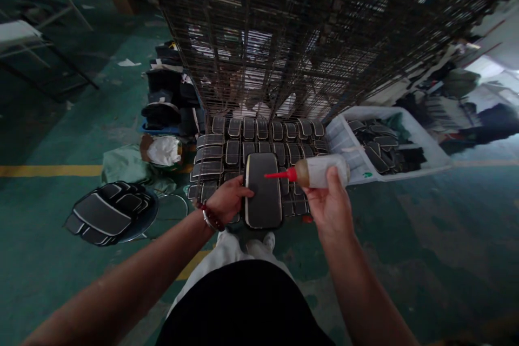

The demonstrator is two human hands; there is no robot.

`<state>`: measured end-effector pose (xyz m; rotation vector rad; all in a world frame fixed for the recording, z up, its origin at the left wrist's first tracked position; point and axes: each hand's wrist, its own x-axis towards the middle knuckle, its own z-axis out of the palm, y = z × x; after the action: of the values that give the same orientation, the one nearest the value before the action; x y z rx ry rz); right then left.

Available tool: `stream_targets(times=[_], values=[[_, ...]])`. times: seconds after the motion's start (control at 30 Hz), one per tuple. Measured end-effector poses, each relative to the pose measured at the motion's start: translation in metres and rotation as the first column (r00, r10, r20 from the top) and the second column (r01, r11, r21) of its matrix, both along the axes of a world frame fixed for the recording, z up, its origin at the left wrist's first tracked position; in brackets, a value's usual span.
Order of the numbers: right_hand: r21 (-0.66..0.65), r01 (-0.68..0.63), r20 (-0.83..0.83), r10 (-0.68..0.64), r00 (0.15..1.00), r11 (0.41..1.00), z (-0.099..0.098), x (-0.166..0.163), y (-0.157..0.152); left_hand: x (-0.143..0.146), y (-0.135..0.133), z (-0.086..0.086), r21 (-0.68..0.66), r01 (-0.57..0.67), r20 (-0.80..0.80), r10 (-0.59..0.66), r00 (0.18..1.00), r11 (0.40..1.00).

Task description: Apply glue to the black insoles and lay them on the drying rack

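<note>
My left hand (227, 200) grips the left edge of a dark rectangular pad (264, 189) with a pale rim, holding it face up above a low wire shelf. My right hand (330, 203) is closed round a squeeze bottle (320, 171) lying sideways, its red nozzle (279, 175) pointing left over the pad's upper right part. Below the pad, several similar pads (259, 138) lie in rows on the wire shelf. A beaded bracelet sits on my left wrist.
A tall wire rack (284, 32) rises behind the rows of pads. A white plastic crate (421, 143) at right holds more dark pads. A round stool (111, 211) at left carries a pile of pads. Bags and bundles (164, 113) lie on the green floor.
</note>
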<state>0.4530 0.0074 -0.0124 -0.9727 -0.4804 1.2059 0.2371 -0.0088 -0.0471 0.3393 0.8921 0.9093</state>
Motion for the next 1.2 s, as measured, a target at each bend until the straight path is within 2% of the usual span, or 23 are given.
stream_targets(times=[0.1, 0.23, 0.37, 0.5, 0.7, 0.8, 0.83, 0.9, 1.0, 1.07, 1.13, 1.17, 1.2], values=[[0.091, 0.035, 0.174, -0.051, 0.983, 0.995, -0.005, 0.003, 0.013, 0.006, -0.006, -0.001, 0.035, 0.069, 0.019, -0.069, 0.997, 0.997], [0.163, 0.037, 0.241, -0.076, 0.967, 0.986, -0.014, 0.001, 0.008, 0.007, -0.007, -0.002, 0.077, 0.121, 0.04, -0.124, 0.991, 0.99], [0.117, -0.014, 0.219, -0.012, 0.976, 0.993, -0.018, 0.005, -0.011, -0.001, -0.001, 0.001, 0.084, 0.14, 0.032, -0.143, 0.989, 0.987], [0.062, -0.116, 0.278, 0.095, 0.956, 0.991, -0.013, 0.019, -0.018, -0.014, 0.002, 0.009, 0.069, 0.149, 0.019, -0.15, 0.988, 0.986], [0.233, 0.045, 0.307, -0.117, 0.944, 0.972, 0.004, 0.019, -0.001, -0.027, -0.004, 0.015, 0.12, 0.24, 0.047, -0.247, 0.968, 0.963], [0.226, 0.079, 0.261, -0.138, 0.955, 0.971, -0.001, 0.005, -0.009, -0.032, -0.005, 0.015, 0.129, 0.248, 0.031, -0.254, 0.967, 0.96], [0.191, 0.07, 0.245, -0.116, 0.963, 0.979, -0.004, -0.001, -0.016, -0.034, -0.004, 0.014, 0.126, 0.242, 0.018, -0.246, 0.969, 0.962], [0.037, 0.01, 0.192, -0.017, 0.981, 0.999, -0.01, -0.012, -0.029, -0.038, -0.001, 0.011, 0.116, 0.225, -0.009, -0.225, 0.974, 0.967], [-0.221, -0.088, -0.082, 0.071, 0.994, 0.971, -0.007, -0.013, -0.041, -0.043, 0.006, 0.002, 0.093, 0.204, -0.031, -0.202, 0.979, 0.975], [-0.245, -0.08, -0.254, 0.016, 0.967, 0.966, 0.003, 0.004, -0.041, -0.045, 0.012, -0.008, 0.067, 0.185, -0.047, -0.182, 0.982, 0.98], [-0.183, 0.055, -0.318, -0.112, 0.941, 0.982, 0.017, 0.037, -0.039, -0.046, 0.019, -0.021, 0.033, 0.162, -0.07, -0.16, 0.985, 0.986], [-0.151, 0.211, -0.374, -0.253, 0.892, 0.966, 0.023, 0.058, -0.04, -0.046, 0.023, -0.029, 0.013, 0.15, -0.083, -0.149, 0.985, 0.989], [-0.146, 0.388, -0.42, -0.412, 0.809, 0.91, 0.028, 0.081, -0.042, -0.046, 0.028, -0.038, -0.009, 0.131, -0.1, -0.131, 0.986, 0.991]])
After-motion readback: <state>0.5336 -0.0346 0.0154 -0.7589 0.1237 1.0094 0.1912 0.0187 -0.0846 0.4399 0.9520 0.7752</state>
